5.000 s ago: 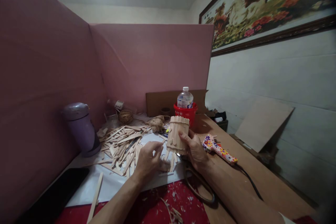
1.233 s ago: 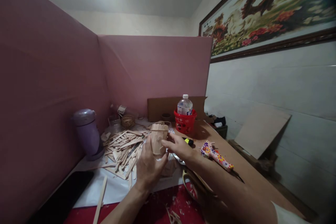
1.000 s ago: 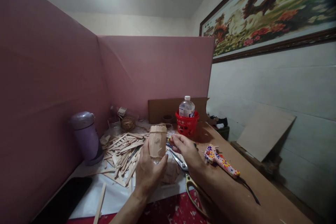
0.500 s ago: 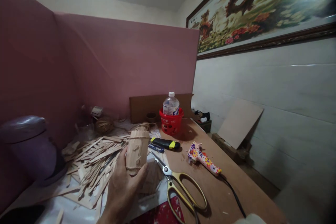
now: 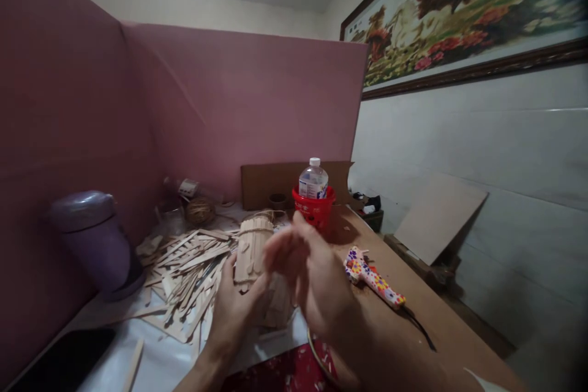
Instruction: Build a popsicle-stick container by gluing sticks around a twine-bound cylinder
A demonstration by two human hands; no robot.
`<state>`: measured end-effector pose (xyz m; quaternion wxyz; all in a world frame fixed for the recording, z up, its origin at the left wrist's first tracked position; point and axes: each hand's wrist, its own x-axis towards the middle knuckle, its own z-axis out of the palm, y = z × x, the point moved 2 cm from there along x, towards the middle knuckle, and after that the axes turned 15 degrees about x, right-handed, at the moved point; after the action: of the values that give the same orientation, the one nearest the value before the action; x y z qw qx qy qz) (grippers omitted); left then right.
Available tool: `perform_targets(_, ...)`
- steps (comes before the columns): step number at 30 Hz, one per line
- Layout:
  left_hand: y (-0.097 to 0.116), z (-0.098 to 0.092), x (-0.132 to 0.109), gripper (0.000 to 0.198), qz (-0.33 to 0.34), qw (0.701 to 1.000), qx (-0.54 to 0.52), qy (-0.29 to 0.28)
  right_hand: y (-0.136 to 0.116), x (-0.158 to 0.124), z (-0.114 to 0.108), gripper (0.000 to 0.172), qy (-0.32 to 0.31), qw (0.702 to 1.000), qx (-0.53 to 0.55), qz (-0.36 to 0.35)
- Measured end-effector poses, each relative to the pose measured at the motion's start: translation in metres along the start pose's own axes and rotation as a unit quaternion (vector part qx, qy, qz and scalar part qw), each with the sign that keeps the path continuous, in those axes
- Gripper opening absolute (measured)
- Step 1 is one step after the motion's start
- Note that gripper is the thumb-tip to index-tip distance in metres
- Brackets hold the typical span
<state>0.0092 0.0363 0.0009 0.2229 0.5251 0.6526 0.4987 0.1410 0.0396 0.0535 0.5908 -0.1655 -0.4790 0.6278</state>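
Observation:
My left hand [image 5: 234, 312] is wrapped around the lower part of a cylinder made of wooden craft sticks [image 5: 252, 251], tied with twine near its top and held nearly upright. My right hand [image 5: 312, 282] is raised just right of the cylinder, its fingers loosely curved and apart, somewhat blurred, with nothing visible in them. Whether its fingertips touch the sticks I cannot tell. Below the right hand a piece of the scissors' gold handle [image 5: 315, 349] shows; the rest is covered. Another piece made of sticks [image 5: 278, 303] lies behind and below the cylinder, partly hidden.
Loose craft sticks [image 5: 184, 282] are heaped on the left, beside a purple lidded container [image 5: 98, 245]. A twine ball [image 5: 200, 211] lies behind. A red bucket [image 5: 321, 211] holds a plastic bottle [image 5: 313, 180]. A flower-patterned glue gun [image 5: 374, 278] with a cord lies right.
My right hand has come in from the lower right to beside the cylinder, covering the scissors and the utility knife. The view has shifted slightly left. My left hand keeps its hold.

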Motion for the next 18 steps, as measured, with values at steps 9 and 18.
perform_targets(9,-0.005,0.005,-0.004,0.071,0.016,0.995,-0.055,-0.08,0.04,0.017,-0.048,0.048,0.079,0.99,-0.036,0.11)
perform_targets(18,-0.018,0.023,-0.002,0.067,-0.103,0.929,-0.296,-0.195,0.044,0.007,-0.049,0.047,0.041,0.991,0.05,0.12)
